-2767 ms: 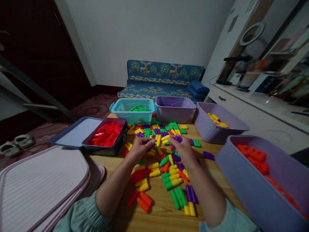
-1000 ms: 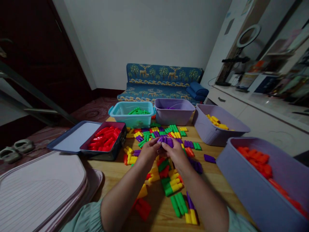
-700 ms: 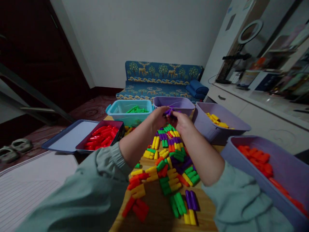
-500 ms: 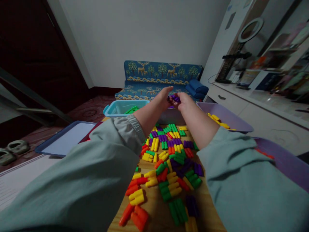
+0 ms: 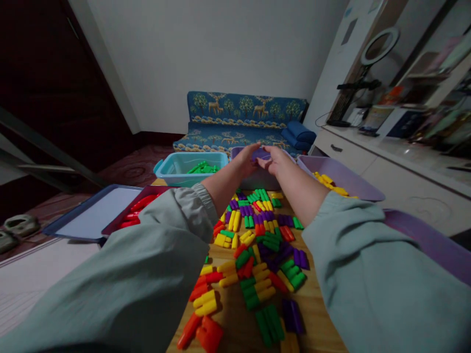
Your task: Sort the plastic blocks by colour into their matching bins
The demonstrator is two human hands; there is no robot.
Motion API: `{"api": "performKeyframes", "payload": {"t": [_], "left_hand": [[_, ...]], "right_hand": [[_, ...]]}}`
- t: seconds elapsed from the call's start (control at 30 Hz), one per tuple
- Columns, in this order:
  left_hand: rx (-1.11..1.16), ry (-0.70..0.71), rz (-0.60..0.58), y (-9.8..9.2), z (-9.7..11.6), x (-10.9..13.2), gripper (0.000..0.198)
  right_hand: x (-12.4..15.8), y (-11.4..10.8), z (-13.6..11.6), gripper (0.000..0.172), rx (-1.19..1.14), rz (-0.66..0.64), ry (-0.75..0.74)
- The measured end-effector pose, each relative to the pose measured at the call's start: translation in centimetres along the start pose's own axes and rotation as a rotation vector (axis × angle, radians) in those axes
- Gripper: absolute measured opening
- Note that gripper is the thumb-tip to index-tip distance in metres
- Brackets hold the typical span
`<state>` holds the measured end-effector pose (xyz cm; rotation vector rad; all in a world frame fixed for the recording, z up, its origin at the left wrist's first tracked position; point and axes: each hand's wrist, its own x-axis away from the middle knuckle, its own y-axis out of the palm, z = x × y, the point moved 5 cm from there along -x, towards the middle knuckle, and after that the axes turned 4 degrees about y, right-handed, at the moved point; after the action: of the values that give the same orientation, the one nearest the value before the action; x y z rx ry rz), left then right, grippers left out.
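Both my arms, in pale green sleeves, reach far across the wooden table (image 5: 235, 318). My left hand (image 5: 246, 162) and my right hand (image 5: 276, 159) hover side by side over the middle purple bin (image 5: 257, 180) at the table's far edge. The fingers of both hands are spread, and I see nothing held in them. Below my forearms lies a scatter of short plastic pieces (image 5: 257, 245) in yellow, green, purple, red and orange.
A teal bin (image 5: 172, 166) with green pieces stands left of the purple one. A second purple bin (image 5: 353, 189) with yellow pieces is on the right. A tin of red pieces (image 5: 134, 213) with its open lid (image 5: 91, 215) sits left. Another purple bin's rim (image 5: 427, 240) shows near right.
My hands gathered purple pieces from the pile, carried them together up and forward to the middle purple bin, and now stand spread with the pieces gone from view.
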<state>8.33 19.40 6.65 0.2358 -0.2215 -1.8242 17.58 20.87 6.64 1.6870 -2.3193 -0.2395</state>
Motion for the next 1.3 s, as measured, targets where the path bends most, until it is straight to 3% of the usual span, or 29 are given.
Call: {"api": "performKeyframes", "payload": {"t": [0.13, 0.3, 0.47, 0.6, 0.7, 0.87, 1.1, 1.3], "left_hand": [[-0.248, 0.112, 0.047, -0.6, -0.6, 1.7, 0.037], [-0.799, 0.265, 0.105, -4.2, -3.5, 4.9, 0.033], [-1.391, 0.31, -0.013, -6.3, -6.5, 6.5, 0.025], [-1.634, 0.287, -0.081, -6.1, -7.9, 5.5, 0.033], [-1.732, 0.235, -0.123, -5.8, -8.9, 4.4, 0.038], [-1.8, 0.166, -0.16, -5.6, -10.2, 3.6, 0.04], [-1.765, 0.184, -0.115, -5.4, -9.2, 5.2, 0.04], [-1.629, 0.258, -0.185, -5.2, -8.2, 7.2, 0.034]], "right_hand": [[2.1, -0.2, 1.0, 0.004, 0.179, 0.012, -0.037], [5.0, -2.6, 4.3, 0.009, 0.52, 0.037, -0.183], [5.7, -5.5, 7.8, 0.007, 0.875, 0.093, -0.292], [5.4, -5.5, 9.0, 0.033, 1.408, 0.062, -0.396], [5.3, -5.2, 9.8, 0.044, 1.62, 0.006, -0.358], [5.9, -5.1, 10.8, 0.046, 1.671, -0.021, -0.331], [6.7, -5.1, 10.9, 0.036, 1.544, -0.01, -0.355], [7.1, -6.2, 11.0, 0.037, 1.348, 0.021, -0.31]]}}
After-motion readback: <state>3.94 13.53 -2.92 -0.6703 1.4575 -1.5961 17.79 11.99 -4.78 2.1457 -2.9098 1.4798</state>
